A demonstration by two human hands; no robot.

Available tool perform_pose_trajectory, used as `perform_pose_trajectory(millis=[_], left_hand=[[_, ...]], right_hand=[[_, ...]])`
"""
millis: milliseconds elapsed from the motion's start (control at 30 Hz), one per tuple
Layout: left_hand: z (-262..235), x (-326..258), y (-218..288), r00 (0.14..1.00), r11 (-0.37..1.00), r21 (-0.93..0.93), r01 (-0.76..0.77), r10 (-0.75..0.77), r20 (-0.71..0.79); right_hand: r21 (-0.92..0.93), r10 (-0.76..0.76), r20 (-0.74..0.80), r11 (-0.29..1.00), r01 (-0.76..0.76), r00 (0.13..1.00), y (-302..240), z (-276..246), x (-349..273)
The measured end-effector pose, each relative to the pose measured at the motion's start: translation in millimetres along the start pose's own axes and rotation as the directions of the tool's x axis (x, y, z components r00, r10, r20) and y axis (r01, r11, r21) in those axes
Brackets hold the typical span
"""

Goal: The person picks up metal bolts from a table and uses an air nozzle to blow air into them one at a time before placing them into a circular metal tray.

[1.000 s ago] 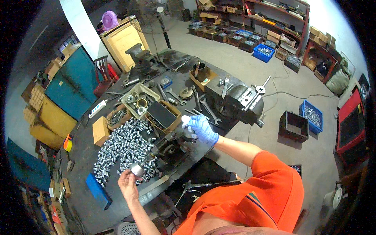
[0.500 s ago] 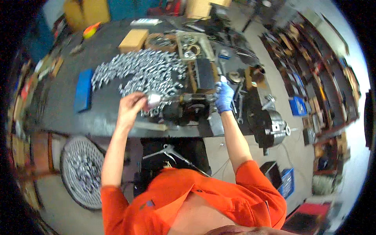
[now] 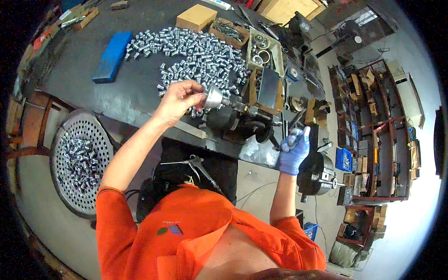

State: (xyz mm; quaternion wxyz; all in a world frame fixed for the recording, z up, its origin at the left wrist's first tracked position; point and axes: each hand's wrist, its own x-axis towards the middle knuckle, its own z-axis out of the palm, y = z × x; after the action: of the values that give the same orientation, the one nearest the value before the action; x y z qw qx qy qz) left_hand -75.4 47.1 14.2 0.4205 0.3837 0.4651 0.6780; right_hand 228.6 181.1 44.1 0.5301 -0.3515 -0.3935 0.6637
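My bare left hand pinches at the mouth of a silver cone-shaped chuck, thumb and fingers together; anything between the fingertips is hidden. The chuck sits on the left end of a dark small bench machine at the table's front edge. My right hand, in a blue glove, is closed around the end of a dark lever at the machine's right end; the fingers mostly cover the grip. Behind the left hand lies a spread pile of short shiny metal sleeves.
A blue flat box lies left of the pile. Behind the machine stand a dark block and a tray of rings. A perforated round stool seat bears more sleeves. An air gun hangs below the table edge; a dark round-bodied machine stands right.
My right hand has moved nearer to me, toward the table's front edge. The left hand stays at the chuck. The whole view has shifted and tilted.
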Motion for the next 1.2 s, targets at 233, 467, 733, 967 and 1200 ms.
perform_pose_trajectory(millis=[233, 467, 733, 967, 1200], left_hand=[[-1, 0, -6, 0.999, 0.999, -0.017, -0.038, 0.039, 0.029], [0, 0, -5, 0.999, 0.998, -0.058, -0.034, 0.033, -0.002], [16, 2, -20, 0.961, 0.800, 0.588, -0.118, 0.240, -0.134], [23, 3, -15, 0.940, 0.783, 0.618, -0.071, 0.260, -0.221], [19, -2, 4, 0.975, 0.949, 0.291, 0.124, -0.062, -0.215]], right_hand=[[-0.035, -0.071, -0.091, 0.997, 0.068, 0.993, -9, 24, 62], [0.166, -0.011, -0.053, 0.986, 0.020, 0.999, -1, 16, 80], [0.226, -0.031, 0.013, 0.974, 0.027, 0.999, 0, 12, 66], [0.186, -0.122, -0.017, 0.975, 0.123, 0.992, -4, 13, 11], [0.173, 0.139, -0.061, 0.977, -0.127, 0.988, 66, -46, 13]])
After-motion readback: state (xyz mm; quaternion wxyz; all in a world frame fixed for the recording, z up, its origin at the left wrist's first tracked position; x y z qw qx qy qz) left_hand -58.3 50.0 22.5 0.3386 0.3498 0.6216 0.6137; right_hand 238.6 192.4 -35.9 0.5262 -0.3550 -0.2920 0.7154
